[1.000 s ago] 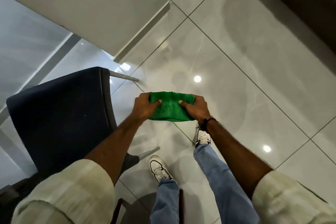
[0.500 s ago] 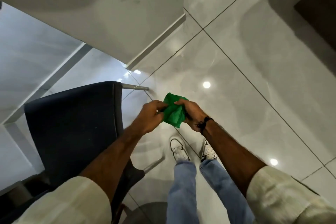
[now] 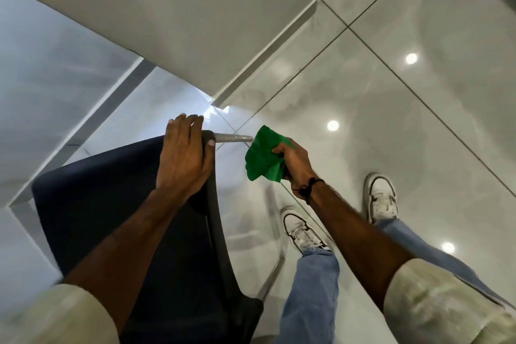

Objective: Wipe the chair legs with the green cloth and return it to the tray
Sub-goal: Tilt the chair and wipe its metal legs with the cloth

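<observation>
A dark navy chair [image 3: 111, 204] stands at the lower left, seen from above. My left hand [image 3: 184, 159] grips the far corner of its seat edge. A silver metal chair leg [image 3: 233, 137] sticks out to the right from under that corner. My right hand [image 3: 296, 165] holds the bunched green cloth [image 3: 264, 155] just right of the leg's tip, touching or nearly touching it. A second metal leg [image 3: 272, 274] shows blurred below the seat's near corner. No tray is in view.
A white table top [image 3: 167, 22] overhangs the upper left, its edge close above the chair. Glossy grey floor tiles [image 3: 391, 134] spread to the right. My two white sneakers [image 3: 301, 232] and jeans stand right of the chair.
My left hand let go of the cloth and took hold of the chair's seat corner. My right hand alone now holds the cloth, moved next to the leg. My feet stepped apart.
</observation>
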Demonstrator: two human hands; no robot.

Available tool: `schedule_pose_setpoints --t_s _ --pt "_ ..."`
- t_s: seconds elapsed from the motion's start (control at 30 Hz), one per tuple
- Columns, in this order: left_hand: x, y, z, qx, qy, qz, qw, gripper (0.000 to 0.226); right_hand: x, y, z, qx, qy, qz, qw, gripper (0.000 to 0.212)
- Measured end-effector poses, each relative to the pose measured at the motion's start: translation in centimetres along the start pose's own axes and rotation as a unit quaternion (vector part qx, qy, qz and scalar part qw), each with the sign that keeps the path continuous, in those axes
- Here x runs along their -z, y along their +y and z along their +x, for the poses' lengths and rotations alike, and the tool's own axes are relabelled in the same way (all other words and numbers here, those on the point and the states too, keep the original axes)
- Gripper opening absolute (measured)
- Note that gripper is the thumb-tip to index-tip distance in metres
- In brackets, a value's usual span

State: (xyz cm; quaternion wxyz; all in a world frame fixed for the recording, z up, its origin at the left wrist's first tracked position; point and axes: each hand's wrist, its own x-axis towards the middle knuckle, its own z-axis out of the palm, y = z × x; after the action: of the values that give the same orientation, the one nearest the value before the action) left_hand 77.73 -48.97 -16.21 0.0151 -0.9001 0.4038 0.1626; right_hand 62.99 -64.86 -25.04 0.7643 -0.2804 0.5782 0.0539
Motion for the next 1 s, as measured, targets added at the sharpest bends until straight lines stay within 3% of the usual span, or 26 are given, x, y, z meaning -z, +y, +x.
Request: schedule_pose_setpoints --t_s 0.13,0.27,0.5,0.73,0.9,1.0 --pt "-2.1 -1.4 0.2 0.044 0.012 -0.055 0.997 0.042 -1.4 1.2 2.6 0.011 -0.012 -0.032 0.999 0.033" --pt "-2.9 -1.8 0.3 0.037 0.031 -0.079 0.996 0.036 -3.2 2.4 5.2 0.036 -0.013 -0.032 0.999 0.037" --pt "-2.6 -2.1 0.7 -0.04 0.012 -0.071 0.997 0.036 -7.2 3.7 6.5 0.077 -0.019 -0.048 0.996 0.045" --pt "-2.4 -2.0 0.8 -0.081 0.004 -0.066 0.995 0.029 -9.9 5.3 7.1 0.114 -0.087 -0.086 0.986 0.052" --pt "-2.8 -2.6 0.9 -0.073 0.001 -0.057 0.996 0.028 -10.5 5.0 11.2 0.064 -0.068 -0.104 0.99 0.067" --pt "-2.7 -2.5 0.9 -0.068 -0.003 -0.061 0.996 0.029 -10.3 4.4 11.4 0.057 -0.056 -0.108 0.991 0.058"
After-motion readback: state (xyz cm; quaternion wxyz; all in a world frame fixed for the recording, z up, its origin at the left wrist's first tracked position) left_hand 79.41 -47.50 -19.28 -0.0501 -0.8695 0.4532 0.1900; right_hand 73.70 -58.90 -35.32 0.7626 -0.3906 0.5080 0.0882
